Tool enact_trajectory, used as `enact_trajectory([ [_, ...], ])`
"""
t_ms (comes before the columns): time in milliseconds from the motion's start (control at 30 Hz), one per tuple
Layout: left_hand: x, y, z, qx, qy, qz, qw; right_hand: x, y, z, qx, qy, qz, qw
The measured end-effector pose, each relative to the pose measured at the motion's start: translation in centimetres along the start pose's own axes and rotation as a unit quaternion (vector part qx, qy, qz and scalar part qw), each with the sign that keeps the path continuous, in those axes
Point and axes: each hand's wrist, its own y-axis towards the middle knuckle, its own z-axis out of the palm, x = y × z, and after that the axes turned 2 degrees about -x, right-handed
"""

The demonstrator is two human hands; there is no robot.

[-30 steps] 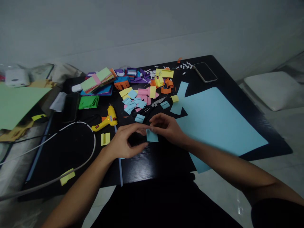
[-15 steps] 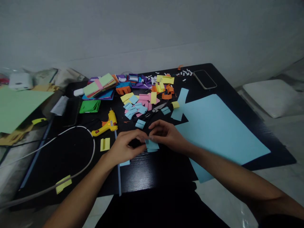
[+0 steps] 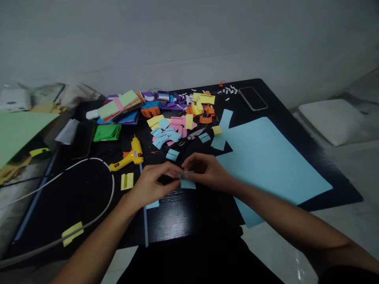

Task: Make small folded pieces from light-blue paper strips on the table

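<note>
Near the front middle of the black table, a small light blue paper piece [image 3: 188,183] is pinched between both hands. My left hand [image 3: 156,181] grips its left edge with thumb and fingers. My right hand [image 3: 205,170] has its fingertips closed on the upper side of the same piece. Just beyond the hands lies a folded blue piece [image 3: 172,154], and behind it are scissors [image 3: 194,135] beside a pile of blue and pink folded papers [image 3: 177,122]. A yellow glue gun [image 3: 130,155] lies to the left, its small light glowing.
A large blue sheet [image 3: 275,157] covers the table's right side, with a phone [image 3: 253,98] behind it. Colored paper stacks [image 3: 121,106] and green papers [image 3: 107,132] sit at the back left. A white cable [image 3: 113,185] loops at left, near a glue stick [image 3: 145,225].
The view has shifted slightly, so the table things appear a little further left. The right fingers have moved over the blue piece's top, and its two layers now look more lined up.
</note>
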Motion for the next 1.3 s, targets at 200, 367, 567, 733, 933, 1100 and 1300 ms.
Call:
enact_trajectory([
  [200,0.07,0.05,0.30,0.011,-0.006,-0.008,1.000,0.09,-0.01,-0.26,0.015,-0.069,-0.030,0.997],
  [367,0.36,-0.05,0.50,0.029,-0.007,-0.026,0.999,-0.01,-0.03,-0.40,0.021,-0.172,-0.068,0.983],
  [567,0.36,0.10,0.26,0.026,-0.015,-0.047,0.998,0.10,-0.08,-0.43,0.005,-0.160,-0.069,0.985],
  [733,0.23,0.29,0.15,0.020,-0.023,-0.054,0.998,0.22,-0.13,-0.46,-0.003,-0.146,-0.064,0.987],
  [933,0.23,0.28,0.33,0.021,-0.017,-0.049,0.998,-0.08,-0.09,-0.26,-0.003,-0.133,-0.052,0.990],
  [1100,0.27,0.34,0.17,0.018,-0.014,-0.055,0.998,-0.12,0.04,-0.45,-0.005,-0.107,-0.045,0.993],
  [1300,0.26,0.44,0.01,0.019,-0.013,-0.051,0.998,-0.18,0.11,-0.50,-0.013,-0.100,-0.041,0.994],
])
